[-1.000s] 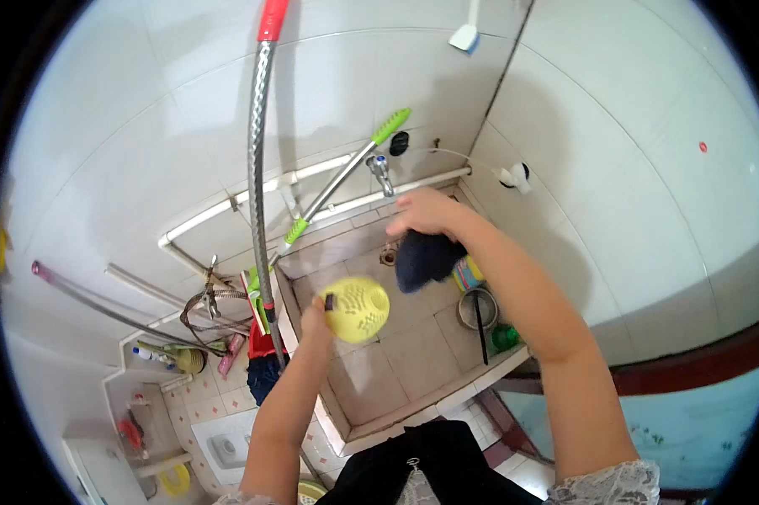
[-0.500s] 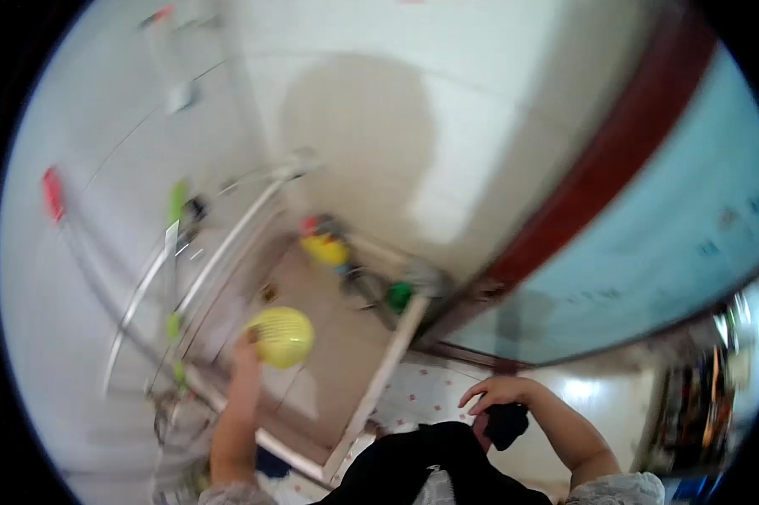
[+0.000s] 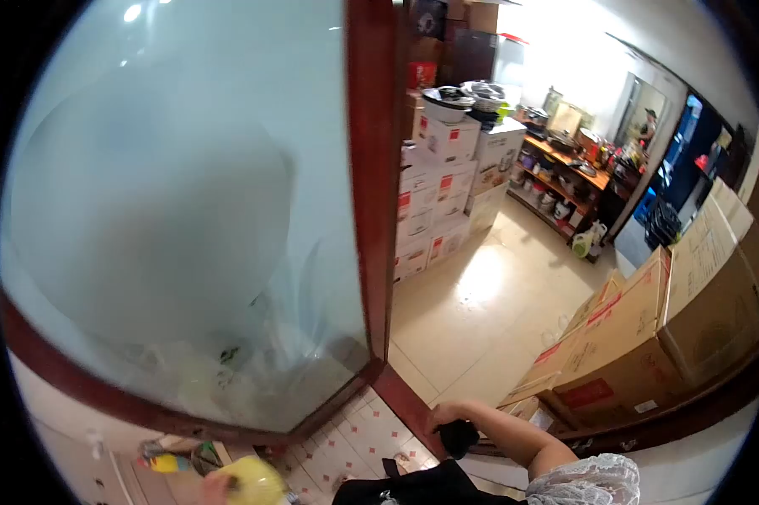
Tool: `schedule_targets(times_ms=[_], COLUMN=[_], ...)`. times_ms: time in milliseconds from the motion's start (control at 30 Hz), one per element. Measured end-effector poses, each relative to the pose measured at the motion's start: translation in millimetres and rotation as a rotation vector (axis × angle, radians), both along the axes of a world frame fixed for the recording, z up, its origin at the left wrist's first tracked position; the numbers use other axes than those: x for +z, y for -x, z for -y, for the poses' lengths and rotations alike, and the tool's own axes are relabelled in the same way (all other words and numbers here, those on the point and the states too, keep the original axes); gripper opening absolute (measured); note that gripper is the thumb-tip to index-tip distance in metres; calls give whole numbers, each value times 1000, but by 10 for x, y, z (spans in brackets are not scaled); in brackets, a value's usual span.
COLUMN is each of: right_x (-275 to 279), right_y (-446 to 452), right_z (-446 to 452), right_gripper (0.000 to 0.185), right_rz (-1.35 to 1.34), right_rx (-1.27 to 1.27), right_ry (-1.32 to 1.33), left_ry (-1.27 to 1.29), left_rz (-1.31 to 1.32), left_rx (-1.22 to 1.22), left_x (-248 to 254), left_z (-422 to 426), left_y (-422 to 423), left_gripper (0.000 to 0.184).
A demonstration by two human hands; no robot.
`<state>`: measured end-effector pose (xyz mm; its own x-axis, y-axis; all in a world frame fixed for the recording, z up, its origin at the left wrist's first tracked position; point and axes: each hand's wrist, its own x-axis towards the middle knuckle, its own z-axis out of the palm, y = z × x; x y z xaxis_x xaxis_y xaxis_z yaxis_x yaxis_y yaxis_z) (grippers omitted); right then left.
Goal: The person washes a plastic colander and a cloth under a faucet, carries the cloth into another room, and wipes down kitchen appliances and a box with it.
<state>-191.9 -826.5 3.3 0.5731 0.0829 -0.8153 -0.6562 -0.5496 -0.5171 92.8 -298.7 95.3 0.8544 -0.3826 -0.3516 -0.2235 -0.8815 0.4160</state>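
Observation:
At the bottom left, my left hand is closed on the edge of a round yellow plastic strainer; both are blurred and partly cut off by the frame. My right hand is near the doorway at the bottom centre, its fingers bent downward. A small black bundle hangs just under that palm and appears to be held by it. Its exact kind is not clear.
A frosted glass door with a red-brown frame fills the left. Beyond the doorway stand stacked white boxes, large brown cartons along the right, and a shelf of kitchenware. Dotted tiles cover the floor near me.
My view has swung right, from the walled basin area to the doorway. The yellow strainer stays in my left hand, now lower in view. The black bundle has stayed beneath my right hand.

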Motion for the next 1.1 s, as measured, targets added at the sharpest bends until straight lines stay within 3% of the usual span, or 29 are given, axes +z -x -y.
schedule_targets(times_ms=[33,67,100,133,167,200,233,267,367,400,500,533,567,700,767,833,900,967,1033,1100], right_x=[-208,-728,-1214,-1177,-1034,-878,-731,-659,-1201,-1358,-690,-1813,-1193,-1490,-1433,-1416,-1453,-1446,-1517,-1527], right_y=[118,236,375,539,695,753,804,870,1053,1070,1048,1382,1314,1880,2055,2189,2272,2359,2486,2641], right_z=[132,274,440,542,619,697,789,915,1446,1561,2081,2362,2470,2809,3065,3304,3657,4006,4437,4941], right_gripper=[38,39,40,41,42,43,45,46,47,47,48,46,45,44,44,43,43,42,42,42], right_rz=[-69,-108,-150,-149,-153,-133,-118,-112,-191,-412,-417,-310,-460,-387,-369,-358,-324,-304,-283,-256], right_rx=[-23,83,188,115,39,29,20,12,-250,-495,-559,-399,-584,-749,-875,-983,-1068,-1148,-1182,-1206], right_ry=[42,175,309,364,426,390,349,307,92,128,264,234,292,339,314,289,281,264,256,263], left_ry=[207,695,655,639,500,795,864,957,1187,1233,1326,1334,1343,1321,1157,739,441,325,542,414], left_rz=[-138,-305,-584,-591,-361,-107,76,159,319,396,484,473,465,2,-551,-542,-226,-362,-687,-609], left_rx=[-105,-106,-57,-196,-489,-764,-963,-1028,-1198,-1246,-1288,-1284,-1278,-1094,-796,-916,-1243,-1269,-1109,-1226], left_x=[-78,-219,88,232,477,362,424,615,1142,1228,1398,1411,1450,1075,566,-553,-690,-775,-1891,-1113], left_z=[621,1247,2061,2715,3341,3828,4285,4710,5673,5956,6758,7016,7291,8587,9367,10003,10298,10625,10952,11469], left_y=[67,202,514,743,966,1106,1206,1303,1393,1376,1249,1199,1158,1147,1262,1386,1525,1579,1664,1581], left_gripper=[21,23,21,19,21,19,19,21,27,28,27,26,26,25,20,14,10,13,16,24])
